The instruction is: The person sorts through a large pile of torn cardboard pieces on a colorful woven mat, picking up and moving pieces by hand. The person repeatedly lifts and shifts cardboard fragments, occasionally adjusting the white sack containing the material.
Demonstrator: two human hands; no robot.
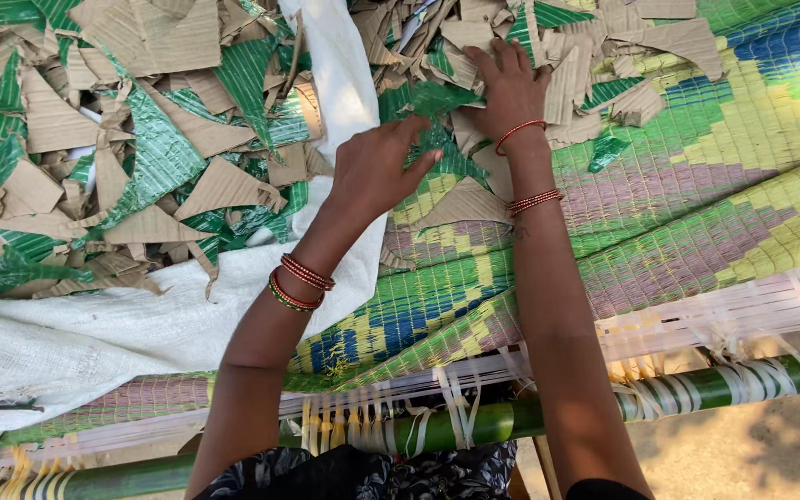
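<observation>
Cardboard scraps (474,176) at far centre of woven mat (696,213) — likely light, stiff, easily torn: right hand (511,88) flat, fingers spread on top; left hand (377,167) loosely curled, empty — pinch by edges.

Woven mat (696,185), white sack (94,333) — green pole (696,389) below.

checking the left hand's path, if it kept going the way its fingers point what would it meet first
The left hand points up and right, so it would likely first meet the green and brown cardboard scraps beside the right hand. Depth is hard to judge from above.
</observation>
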